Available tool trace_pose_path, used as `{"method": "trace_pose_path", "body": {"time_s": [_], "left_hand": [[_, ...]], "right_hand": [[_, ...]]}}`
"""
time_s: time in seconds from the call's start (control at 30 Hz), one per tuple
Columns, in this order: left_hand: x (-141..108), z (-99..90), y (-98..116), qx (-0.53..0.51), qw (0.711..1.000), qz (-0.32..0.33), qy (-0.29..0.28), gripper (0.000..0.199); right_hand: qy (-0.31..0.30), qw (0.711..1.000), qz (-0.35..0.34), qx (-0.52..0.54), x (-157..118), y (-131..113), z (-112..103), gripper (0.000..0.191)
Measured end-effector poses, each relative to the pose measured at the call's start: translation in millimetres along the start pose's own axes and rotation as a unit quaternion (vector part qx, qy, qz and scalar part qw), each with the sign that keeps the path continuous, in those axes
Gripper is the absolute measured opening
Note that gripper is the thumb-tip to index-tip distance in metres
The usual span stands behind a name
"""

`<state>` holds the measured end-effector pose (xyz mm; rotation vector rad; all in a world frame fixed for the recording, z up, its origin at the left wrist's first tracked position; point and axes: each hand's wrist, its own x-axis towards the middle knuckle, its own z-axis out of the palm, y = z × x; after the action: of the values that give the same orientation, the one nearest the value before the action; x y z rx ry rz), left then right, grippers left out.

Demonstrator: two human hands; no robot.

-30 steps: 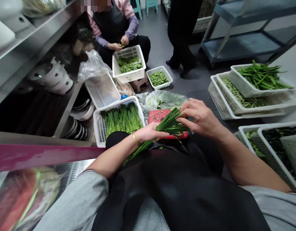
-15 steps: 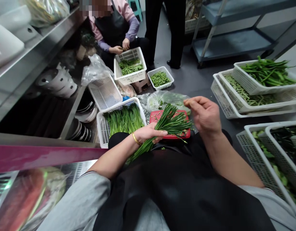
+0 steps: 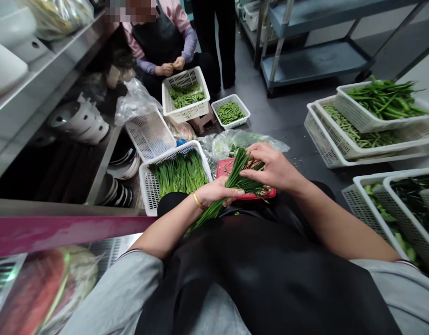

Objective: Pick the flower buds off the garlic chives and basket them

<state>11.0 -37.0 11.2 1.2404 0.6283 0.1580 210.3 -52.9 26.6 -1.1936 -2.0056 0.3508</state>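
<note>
A bunch of long green garlic chives (image 3: pixel 237 176) lies across my lap, tips pointing away to the right. My left hand (image 3: pixel 219 191), with a gold bracelet at the wrist, is closed around the stems at mid-length. At the tip end, my right hand (image 3: pixel 268 167) curls its thumb and fingers about the tops of the same bunch; the exact contact of its fingertips is partly hidden. Under the tips sits a red plastic container (image 3: pixel 224 166) with small green bits on it. A white basket (image 3: pixel 144 179) of more chives stands left of my knees.
Ahead, a co-worker's hands (image 3: pixel 170 66) are over a white basket (image 3: pixel 186 114) of green pods. A plastic bag (image 3: pixel 259 138) lies past the red container. Stacked vegetable baskets (image 3: pixel 326 151) stand right, a grey cart (image 3: pixel 315 60) behind. Metal shelving (image 3: pixel 61 56) runs along the left.
My right hand has come left and down from the raised pinch beside the bunch onto its tips. My left hand keeps its hold. The view has turned slightly right.
</note>
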Motion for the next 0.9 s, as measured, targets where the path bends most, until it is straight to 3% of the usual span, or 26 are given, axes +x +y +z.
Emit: {"method": "trace_pose_path", "body": {"time_s": [0.13, 0.23, 0.43, 0.57, 0.7, 0.8, 0.83, 0.9], "left_hand": [[0, -6.3, -7, -0.001, 1.000, -0.001, 0.012, 0.044], [0, -9.5, -10, -0.045, 0.999, -0.004, 0.019, 0.043], [1, -12.9, -11, -0.091, 0.995, -0.029, -0.005, 0.046], [4, -13.8, -12, -0.092, 0.995, -0.024, -0.011, 0.043], [4, -8.1, -8, -0.096, 0.995, -0.017, 0.026, 0.047], [3, -3.4, -3, -0.090, 0.994, 0.001, 0.060, 0.051], [2, -2.5, -1, -0.079, 0.995, 0.007, 0.066, 0.052], [0, -1.2, 1, -0.035, 0.998, 0.006, 0.057, 0.053]], "right_hand": [[-0.027, 0.996, 0.032, 0.074, 5, 3, -5, 0.018], [-0.067, 0.994, 0.008, 0.085, 3, 7, -9, 0.015], [-0.131, 0.989, -0.071, -0.021, 1, 18, -15, 0.011], [-0.110, 0.989, -0.091, -0.041, 6, 15, -12, 0.010], [0.017, 0.999, 0.003, 0.038, 5, 5, 10, 0.005], [0.104, 0.959, 0.137, 0.224, 1, 2, 28, 0.006], [0.098, 0.937, 0.176, 0.286, -1, 2, 30, 0.007], [0.028, 0.912, 0.212, 0.349, -5, 3, 25, 0.008]]}}
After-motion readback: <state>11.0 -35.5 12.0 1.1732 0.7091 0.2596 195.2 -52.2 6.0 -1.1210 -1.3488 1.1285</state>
